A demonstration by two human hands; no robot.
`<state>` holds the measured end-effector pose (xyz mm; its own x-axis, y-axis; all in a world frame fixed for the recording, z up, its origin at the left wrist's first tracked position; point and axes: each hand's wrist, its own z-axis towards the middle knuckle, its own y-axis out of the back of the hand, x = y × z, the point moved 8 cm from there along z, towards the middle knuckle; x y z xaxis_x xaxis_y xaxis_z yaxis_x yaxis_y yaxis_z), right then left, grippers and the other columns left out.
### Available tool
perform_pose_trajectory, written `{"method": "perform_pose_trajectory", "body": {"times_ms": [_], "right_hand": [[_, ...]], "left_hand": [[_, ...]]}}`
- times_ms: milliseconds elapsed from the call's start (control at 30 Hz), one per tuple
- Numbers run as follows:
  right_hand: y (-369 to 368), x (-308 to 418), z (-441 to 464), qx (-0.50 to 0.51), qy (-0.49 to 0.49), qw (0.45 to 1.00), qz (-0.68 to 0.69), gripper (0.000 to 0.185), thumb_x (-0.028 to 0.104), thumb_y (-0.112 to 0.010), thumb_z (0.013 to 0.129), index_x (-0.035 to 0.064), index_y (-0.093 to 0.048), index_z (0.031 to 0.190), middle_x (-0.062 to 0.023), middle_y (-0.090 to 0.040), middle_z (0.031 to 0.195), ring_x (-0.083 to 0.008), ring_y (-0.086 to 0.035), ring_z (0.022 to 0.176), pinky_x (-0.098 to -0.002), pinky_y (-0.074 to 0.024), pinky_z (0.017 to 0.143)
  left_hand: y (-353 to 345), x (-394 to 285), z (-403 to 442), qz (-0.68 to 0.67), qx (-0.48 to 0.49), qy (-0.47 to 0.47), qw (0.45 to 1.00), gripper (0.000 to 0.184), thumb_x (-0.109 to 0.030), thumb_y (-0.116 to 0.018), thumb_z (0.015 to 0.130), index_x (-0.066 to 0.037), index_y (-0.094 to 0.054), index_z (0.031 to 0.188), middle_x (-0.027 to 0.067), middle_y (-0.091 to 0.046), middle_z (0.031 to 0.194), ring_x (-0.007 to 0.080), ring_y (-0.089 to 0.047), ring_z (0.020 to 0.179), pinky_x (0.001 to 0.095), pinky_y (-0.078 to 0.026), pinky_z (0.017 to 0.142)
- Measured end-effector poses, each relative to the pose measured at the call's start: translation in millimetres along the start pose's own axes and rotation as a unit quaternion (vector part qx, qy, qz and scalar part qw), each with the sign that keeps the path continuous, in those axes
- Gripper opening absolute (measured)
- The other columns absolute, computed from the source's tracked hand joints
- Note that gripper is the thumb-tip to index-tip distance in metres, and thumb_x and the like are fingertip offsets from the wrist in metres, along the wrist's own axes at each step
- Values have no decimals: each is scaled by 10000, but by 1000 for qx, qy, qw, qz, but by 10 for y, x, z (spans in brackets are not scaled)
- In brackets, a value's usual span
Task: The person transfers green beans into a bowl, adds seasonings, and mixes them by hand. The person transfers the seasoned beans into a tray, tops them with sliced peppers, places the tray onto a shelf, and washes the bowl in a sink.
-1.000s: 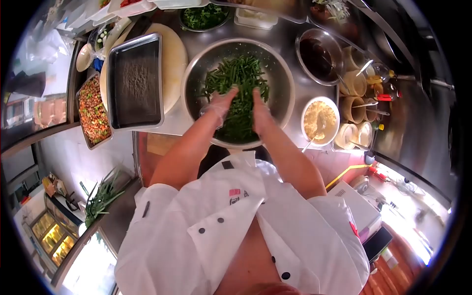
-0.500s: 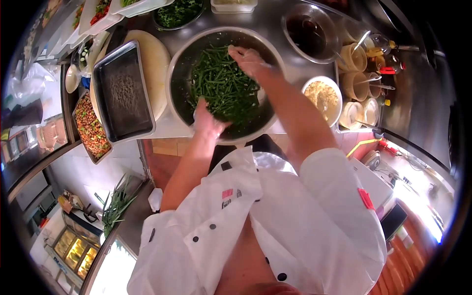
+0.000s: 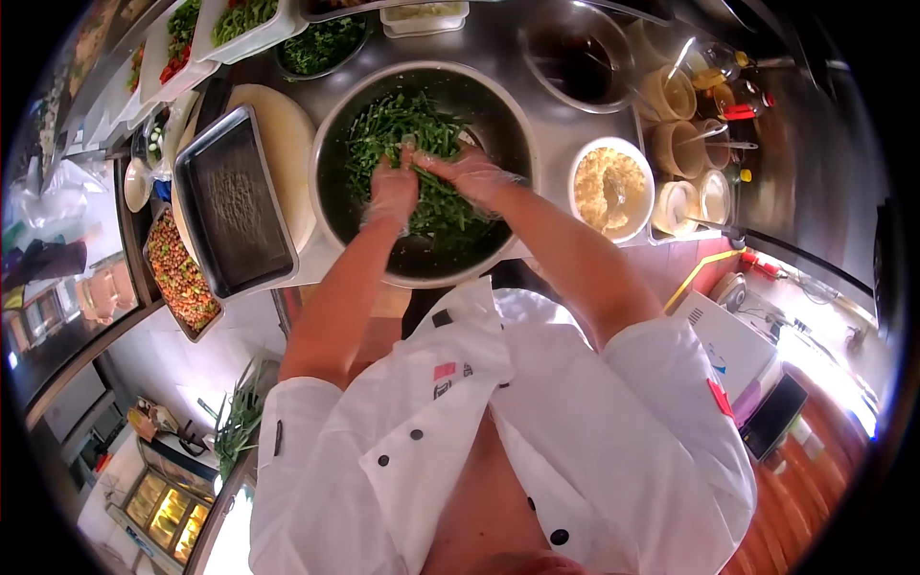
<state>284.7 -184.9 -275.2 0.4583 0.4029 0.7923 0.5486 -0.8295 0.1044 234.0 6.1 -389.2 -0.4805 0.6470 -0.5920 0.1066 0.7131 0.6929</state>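
Note:
A large steel bowl (image 3: pixel 523 144) holds a heap of cut green vegetables (image 3: pixel 383 120). Inside it, my left hand (image 3: pixel 391 187), in a clear plastic glove, is closed around some of the greens, with its fingertips partly hidden among them. My right hand (image 3: pixel 467 175), gloved too, reaches in from the right and closes on the greens beside my left hand. The fingertips of both hands almost meet over the middle of the heap.
Left of the bowl, a dark metal tray (image 3: pixel 235 201) lies on a round board (image 3: pixel 287 129). A tray of mixed diced food (image 3: pixel 179 278) sits farther left. On the right are a white bowl of minced food (image 3: pixel 609 187), a bowl of dark liquid (image 3: pixel 578 62) and seasoning containers (image 3: pixel 676 149).
My right hand has come down from the bowl's upper right side to the middle. My left hand has moved up into the greens, and the two are now close together.

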Motion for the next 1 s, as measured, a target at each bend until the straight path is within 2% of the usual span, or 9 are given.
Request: {"method": "perform_pose_trajectory", "body": {"times_ms": [167, 300, 400, 533, 600, 700, 800, 900, 1000], "right_hand": [[416, -269, 440, -67, 17, 944, -324, 980, 706, -640, 891, -86, -490, 1447, -298, -635, 1282, -314, -625, 1214, -388, -483, 1043], [385, -339, 621, -34, -59, 996, -63, 1028, 660, -709, 869, 52, -301, 1590, -253, -509, 1482, -359, -553, 1308, -423, -431, 1113], [-139, -429, 846, -7, -80, 994, 79, 1183, 659, -754, 826, 71, -133, 1643, -247, -377, 1596, -386, -444, 1419, -449, -382, 1161], [-459, -236, 815, 18, -43, 997, -55, 1491, 895, -690, 632, -33, -71, 1622, -274, -73, 1691, -392, -112, 1572, -499, -217, 1252], [-419, -299, 802, 1, -22, 998, -62, 1486, 898, -694, 620, -56, -129, 1608, -284, -115, 1680, -397, -156, 1561, -475, -238, 1246], [-294, -248, 740, -41, 36, 996, -66, 1451, 906, -704, 598, -95, -287, 1562, -312, -327, 1601, -389, -350, 1492, -393, -313, 1213], [-27, -87, 622, -122, 55, 974, -184, 1023, 691, -776, 770, -20, -515, 1457, -255, -601, 1399, -348, -560, 1336, -393, -416, 1142], [219, 46, 564, -58, 119, 962, -238, 1085, 723, -738, 781, -19, -436, 1512, -266, -587, 1411, -351, -559, 1339, -390, -411, 1153], [364, 93, 552, -1, 55, 974, -218, 1165, 748, -702, 799, 43, -246, 1606, -253, -375, 1582, -367, -386, 1469, -430, -336, 1206]], "left_hand": [[940, -551, -463, 27, -2, 10, 1000, 722, -448, -532, 1053, 16, -307, 1558, 330, -597, 1343, 436, -586, 1266, 417, -448, 1076], [971, -209, -342, -143, 31, 38, 989, 760, -388, -648, 997, -163, -275, 1618, 198, -542, 1491, 347, -523, 1365, 399, -413, 1105], [587, -255, -267, -412, 43, 175, 893, 1033, -552, -719, 884, -206, -130, 1659, 165, -304, 1661, 365, -276, 1514, 513, -294, 1178], [102, -304, 50, -340, 17, 145, 929, 964, -637, -608, 924, -66, -261, 1619, 236, -453, 1558, 378, -469, 1399, 432, -392, 1097], [134, -359, 73, -153, -20, 148, 977, 846, -613, -530, 974, -12, -385, 1551, 265, -548, 1456, 406, -546, 1312, 439, -425, 1054], [351, -561, -256, -243, -72, 94, 963, 745, -562, -487, 1014, 2, -449, 1499, 286, -571, 1412, 443, -548, 1289, 474, -424, 1068], [414, -168, -36, -47, -84, 14, 995, 739, -549, -476, 1033, 19, -428, 1503, 301, -574, 1397, 466, -538, 1295, 478, -414, 1103], [635, -148, -74, 64, 30, -33, 997, 615, -457, -457, 1073, -93, -389, 1564, 278, -494, 1502, 432, -481, 1383, 427, -368, 1159], [901, -272, -74, -148, 91, -29, 984, 649, -360, -605, 1029, -149, -364, 1593, 171, -417, 1596, 263, -399, 1457, 377, -320, 1166]]}}
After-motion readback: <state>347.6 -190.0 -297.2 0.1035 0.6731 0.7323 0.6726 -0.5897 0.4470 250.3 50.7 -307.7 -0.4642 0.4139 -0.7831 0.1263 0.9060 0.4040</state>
